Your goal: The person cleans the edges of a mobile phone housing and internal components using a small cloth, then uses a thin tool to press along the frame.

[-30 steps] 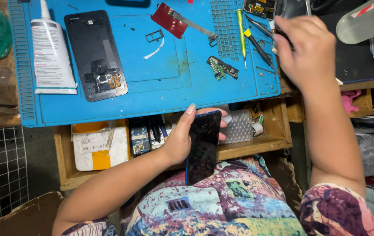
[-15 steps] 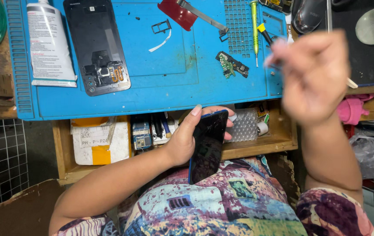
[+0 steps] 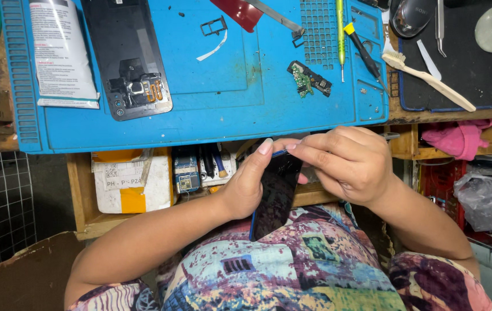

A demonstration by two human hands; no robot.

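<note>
My left hand [image 3: 245, 185] holds a dark phone [image 3: 275, 194] upright over my lap, screen towards me, thumb along its left edge. My right hand [image 3: 346, 164] is closed at the phone's top edge, fingertips pinched right against the corner. The end of a thin metal tool [image 3: 391, 136] sticks out past the right side of that hand; its working tip is hidden by my fingers. Both hands sit just below the front edge of a blue work mat [image 3: 217, 115].
On the mat lie an opened phone body [image 3: 128, 57], a small green circuit board [image 3: 309, 80], a yellow-handled screwdriver [image 3: 340, 29] and a white pouch [image 3: 62, 52]. A brush [image 3: 427, 80] lies across a black mat [image 3: 464, 57]. A wooden shelf [image 3: 82, 196] below holds boxes.
My right hand left the tools at the mat's right side, swung down and now pinches at the phone's top edge. The left hand kept hold of the phone, raising it slightly.
</note>
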